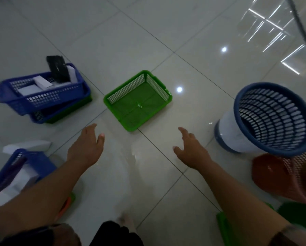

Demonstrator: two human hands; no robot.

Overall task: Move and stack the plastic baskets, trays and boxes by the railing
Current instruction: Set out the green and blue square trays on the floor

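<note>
Left hand [85,146]: forearm bare, reaching forward over the floor [113,41], palm down, fingers straight and loosely spread, holding nothing. Right hand [191,150]: likewise stretched forward, palm down, fingers fanned wide, thumb turned inward, holding nothing. Both hover just short of the green tray [138,100], which sits on the floor between and ahead of them: shallow, rectangular, glossy plastic, fine mesh walls, ribbed base, rolled rim. Blue basket [42,93], far left: rectangular, slotted plastic walls, tilted on top of a second blue basket that rests in a green one; contents are white boxes [42,82] and an upright black flat item [58,68], blurred. Blue round basket [274,119], right: tapered, lattice-walled, thick rim, leaning, seated in a stack whose lower part is pale and solid with a blue band. Orange-red round basket [290,174], just below it: meshed wall, lying tilted. Near-left blue basket [19,167]: holds white boxes, blurred. Floor: large pale glossy tiles, dark grout lines, bright light reflections.
</note>
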